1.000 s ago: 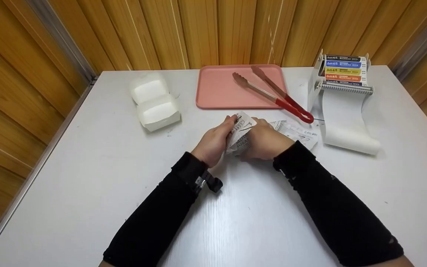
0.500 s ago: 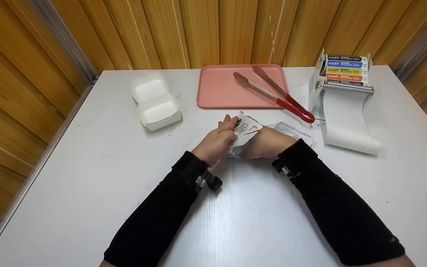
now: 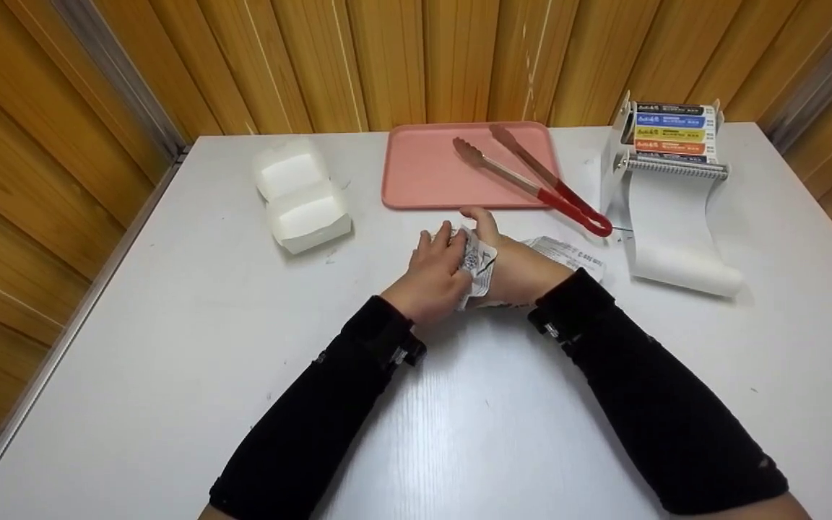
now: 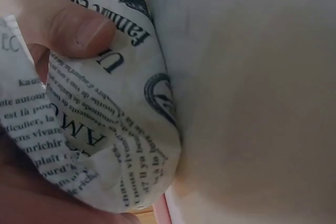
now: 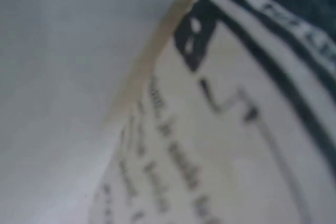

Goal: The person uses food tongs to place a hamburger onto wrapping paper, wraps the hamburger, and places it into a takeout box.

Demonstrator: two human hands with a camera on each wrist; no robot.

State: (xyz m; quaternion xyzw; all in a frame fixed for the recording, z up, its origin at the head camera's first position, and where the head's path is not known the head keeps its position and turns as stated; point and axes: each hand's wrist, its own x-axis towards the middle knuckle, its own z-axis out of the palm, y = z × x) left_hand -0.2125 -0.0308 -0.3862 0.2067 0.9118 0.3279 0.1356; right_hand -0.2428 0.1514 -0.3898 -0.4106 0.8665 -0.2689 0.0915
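A bundle wrapped in newspaper-print paper is between both hands near the middle of the table; its contents are hidden. My left hand lies over the paper's left end, back upward, fingers bent over a flap. In the left wrist view a thumb presses the rounded printed side. From the right, my right hand grips the bundle, its thumb pointing up past the flap while the other fingers are hidden. More printed paper sticks out behind that hand. Blurred print fills much of the right wrist view.
An opened white clamshell box stands at left. Behind the hands is a pink tray, with red-handled tongs lying across it. A label dispenser at right trails a white strip onto the white table.
My left hand has rolled over so its back faces up, with its fingers over the paper flap. The right thumb now shows beyond the paper. Tray, tongs and box have not moved.
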